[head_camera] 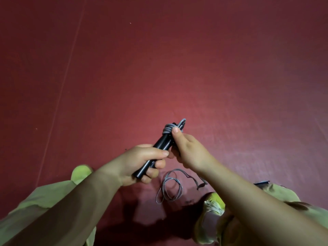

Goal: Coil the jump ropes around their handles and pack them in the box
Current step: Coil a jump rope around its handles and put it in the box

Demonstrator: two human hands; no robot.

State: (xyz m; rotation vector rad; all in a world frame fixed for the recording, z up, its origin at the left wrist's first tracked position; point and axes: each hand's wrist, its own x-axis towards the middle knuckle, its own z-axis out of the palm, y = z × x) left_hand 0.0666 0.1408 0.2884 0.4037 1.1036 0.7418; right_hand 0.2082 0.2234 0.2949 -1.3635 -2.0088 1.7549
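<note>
The left hand [142, 162] is wrapped round the lower end of a pair of black cylindrical plastic jump-rope handles [156, 153], held together as one bundle and tilted up and away from the person. The right hand [188, 150] grips the bundle's upper part from the side, its thumb [175, 132] pressing just below a few tight turns of thin grey rope coil [167, 130] wound round the handle tops; a short grey loop [182, 121] sticks out beyond the coil. All of this is held in the air above the dark red matte floor [159, 59], near its close edge, between the person's knees in pale green trousers [44, 206].

Loose grey rope [170, 187] lies in slack rings on the floor right under the hands, near a yellow-green shoe [214, 203]. Whether it belongs to the same rope I cannot tell. No box is in view.

The coiling looks only partly done. The main risk, as I judge it, is the turns slackening: if the thumb lifts before the next wrap bites, the springy cord could unwind. The slack rings below could also snag on the shoe or knot on themselves as they are drawn up
</note>
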